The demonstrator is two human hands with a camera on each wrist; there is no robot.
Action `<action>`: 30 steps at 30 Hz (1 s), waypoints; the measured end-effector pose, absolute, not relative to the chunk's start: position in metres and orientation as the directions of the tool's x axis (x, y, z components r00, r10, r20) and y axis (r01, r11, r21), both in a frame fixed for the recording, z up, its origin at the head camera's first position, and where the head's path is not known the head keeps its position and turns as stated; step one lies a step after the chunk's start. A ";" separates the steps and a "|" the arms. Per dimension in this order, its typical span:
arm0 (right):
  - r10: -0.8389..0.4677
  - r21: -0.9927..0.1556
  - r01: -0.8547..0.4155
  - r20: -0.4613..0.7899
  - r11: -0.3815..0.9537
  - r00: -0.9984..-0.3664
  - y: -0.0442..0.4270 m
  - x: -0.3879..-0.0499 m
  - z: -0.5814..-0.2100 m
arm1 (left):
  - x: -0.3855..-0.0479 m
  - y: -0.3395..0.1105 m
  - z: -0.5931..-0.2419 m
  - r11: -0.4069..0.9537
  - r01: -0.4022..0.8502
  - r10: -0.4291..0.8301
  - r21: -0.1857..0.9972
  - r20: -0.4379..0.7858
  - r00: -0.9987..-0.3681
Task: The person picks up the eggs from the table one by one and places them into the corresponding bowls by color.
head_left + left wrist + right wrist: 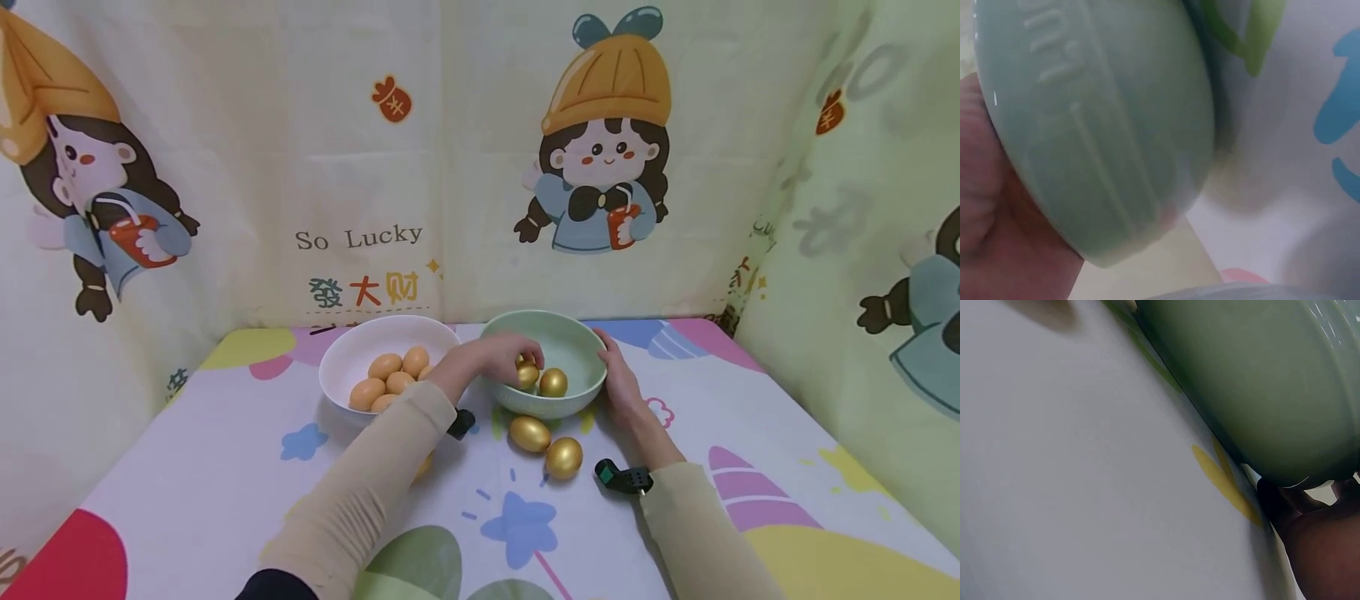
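My left hand point(508, 357) reaches over the rim into the pale green bowl point(547, 407), its fingers curled round a golden egg point(528, 377). Beside that egg, another golden egg point(553, 382) lies in the bowl. My right hand point(621, 379) holds the bowl's right side at the rim. On the tablecloth in front of the bowl are two golden eggs, a nearer egg point(564, 458) and a farther egg point(529, 434). Both wrist views show mostly the bowl's outer wall; the left fingertips are hidden in the left one.
A white bowl point(335, 385) with several brown eggs point(385, 367) stands to the left, partly behind my left forearm. Another golden egg point(424, 467) peeks out beside that sleeve. A patterned cloth covers the table point(225, 467); printed curtains point(480, 167) hang behind and at the sides.
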State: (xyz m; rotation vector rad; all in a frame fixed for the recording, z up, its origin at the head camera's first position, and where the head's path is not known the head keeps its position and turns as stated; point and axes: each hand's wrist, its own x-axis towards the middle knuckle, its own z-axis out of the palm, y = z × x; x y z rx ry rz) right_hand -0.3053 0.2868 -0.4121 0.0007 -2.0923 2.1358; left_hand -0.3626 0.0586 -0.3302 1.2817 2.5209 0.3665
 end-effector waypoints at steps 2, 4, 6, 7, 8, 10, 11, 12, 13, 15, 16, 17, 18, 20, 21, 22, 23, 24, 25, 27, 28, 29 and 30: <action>0.107 -0.994 -0.106 0.103 -0.022 -0.989 0.286 -0.306 -0.413 | -0.363 0.060 -0.330 0.580 0.730 0.809 0.361 -0.155 -0.567; 0.108 -0.994 -0.105 0.101 -0.029 -0.989 0.286 -0.307 -0.413 | -0.363 0.062 -0.329 0.588 0.725 0.805 0.360 -0.168 -0.569; 0.107 -0.994 -0.103 0.099 -0.033 -0.989 0.287 -0.308 -0.414 | -0.362 0.064 -0.327 0.593 0.725 0.803 0.350 -0.184 -0.567; 0.103 -0.994 -0.101 0.097 -0.036 -0.990 0.287 -0.308 -0.414 | -0.362 0.066 -0.327 0.594 0.727 0.802 0.344 -0.190 -0.566; 0.102 -0.994 -0.100 0.096 -0.035 -0.990 0.287 -0.308 -0.415 | -0.361 0.067 -0.326 0.598 0.725 0.800 0.341 -0.200 -0.566; 0.097 -0.995 -0.096 0.092 -0.035 -0.991 0.287 -0.309 -0.415 | -0.360 0.069 -0.324 0.600 0.730 0.799 0.328 -0.214 -0.561; 0.097 -0.995 -0.095 0.092 -0.034 -0.991 0.287 -0.309 -0.414 | -0.359 0.069 -0.323 0.602 0.730 0.798 0.325 -0.219 -0.561; 0.099 -0.995 -0.095 0.091 -0.038 -0.991 0.287 -0.309 -0.414 | -0.359 0.069 -0.323 0.603 0.729 0.797 0.324 -0.224 -0.560; 0.100 -0.995 -0.096 0.091 -0.039 -0.991 0.287 -0.309 -0.414 | -0.359 0.070 -0.323 0.605 0.727 0.796 0.325 -0.227 -0.561; 0.108 -0.995 -0.097 0.092 -0.034 -0.990 0.287 -0.309 -0.413 | -0.359 0.069 -0.323 0.610 0.721 0.792 0.329 -0.234 -0.564; 0.111 -0.995 -0.098 0.094 -0.029 -0.989 0.286 -0.309 -0.413 | -0.359 0.069 -0.323 0.613 0.716 0.790 0.332 -0.236 -0.566; 0.113 -0.995 -0.099 0.095 -0.026 -0.989 0.286 -0.309 -0.413 | -0.360 0.069 -0.324 0.616 0.715 0.788 0.332 -0.238 -0.568; 0.112 -0.995 -0.097 0.094 -0.022 -0.989 0.286 -0.309 -0.413 | -0.360 0.068 -0.324 0.618 0.713 0.786 0.332 -0.240 -0.569; 0.113 -0.995 -0.096 0.094 -0.008 -0.989 0.285 -0.308 -0.413 | -0.360 0.067 -0.325 0.620 0.709 0.785 0.337 -0.244 -0.570; 0.112 -0.996 -0.093 0.093 -0.002 -0.989 0.285 -0.308 -0.413 | -0.360 0.067 -0.325 0.619 0.708 0.785 0.339 -0.244 -0.569; 0.110 -0.996 -0.093 0.092 0.001 -0.990 0.285 -0.307 -0.413 | -0.360 0.066 -0.325 0.618 0.709 0.786 0.340 -0.243 -0.568; 0.110 -0.996 -0.091 0.091 0.004 -0.990 0.284 -0.307 -0.413 | -0.360 0.066 -0.325 0.616 0.708 0.787 0.346 -0.242 -0.567; 0.110 -0.996 -0.089 0.090 0.010 -0.990 0.284 -0.307 -0.413 | -0.360 0.065 -0.325 0.614 0.705 0.788 0.355 -0.240 -0.566; 0.112 -0.996 -0.090 0.091 0.011 -0.990 0.284 -0.306 -0.413 | -0.360 0.065 -0.325 0.612 0.701 0.790 0.366 -0.240 -0.564; 0.115 -0.996 -0.090 0.091 0.012 -0.989 0.284 -0.306 -0.413 | -0.360 0.063 -0.324 0.603 0.694 0.796 0.393 -0.235 -0.558; 0.115 -0.996 -0.092 0.092 0.011 -0.989 0.284 -0.306 -0.413 | -0.361 0.062 -0.324 0.598 0.689 0.798 0.409 -0.230 -0.556; 0.118 -0.996 -0.092 0.093 0.008 -0.989 0.285 -0.306 -0.413 | -0.361 0.061 -0.323 0.590 0.686 0.803 0.427 -0.222 -0.552; 0.122 -0.996 -0.092 0.092 0.004 -0.988 0.286 -0.306 -0.412 | -0.361 0.060 -0.323 0.579 0.685 0.810 0.442 -0.211 -0.548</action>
